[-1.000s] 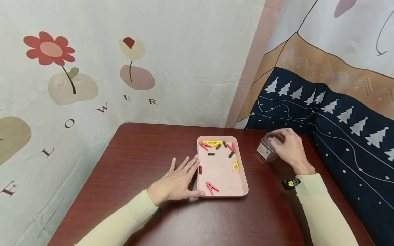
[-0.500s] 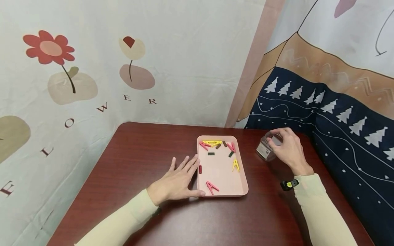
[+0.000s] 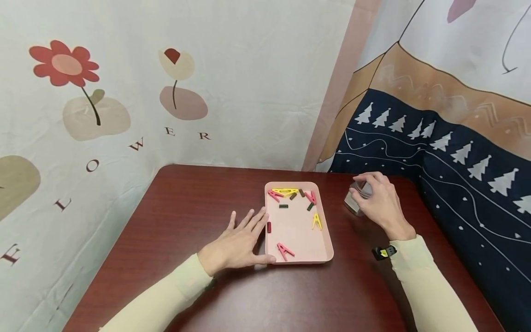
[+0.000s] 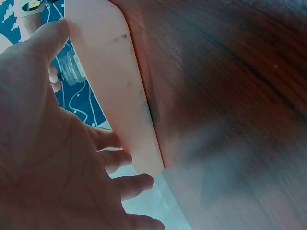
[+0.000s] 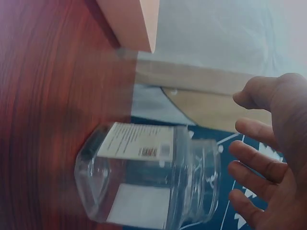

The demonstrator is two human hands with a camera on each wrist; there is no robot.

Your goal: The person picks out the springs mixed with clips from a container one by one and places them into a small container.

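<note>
Left hand (image 3: 234, 246): fingers are spreading nearly straight and touching the left wall of the pink tray (image 3: 296, 237); the thumb is resting at the near left corner. The hand is bracing against the tray rather than gripping it.

Right hand (image 3: 381, 200): it is hovering at the mouth of the clear jar (image 5: 184, 191), fingers parted and loosely bent. The right wrist view is showing a gap between fingertips and jar neck, so the hand is not gripping the jar.

Jar: standing upright on the tabletop (image 3: 199, 198), to the right of the tray and apart from it; a printed label (image 5: 139, 141) is showing on its side.

Tray contents: one pink clip (image 3: 285, 251) is lying near the near left corner, a yellow clip (image 3: 317, 222) by the right wall. Yellow clips (image 3: 286, 191) are lying along the far end, with further pink clips towards both far corners. Small ridged pieces are lying among them: dark green (image 3: 284, 206), brown (image 3: 293, 196), and a red one (image 3: 269, 227) beside the left wall.

Surroundings: a flower-printed cloth (image 3: 249, 83) is hanging behind, a dark blue tree-patterned section (image 3: 456, 193) at right.
</note>
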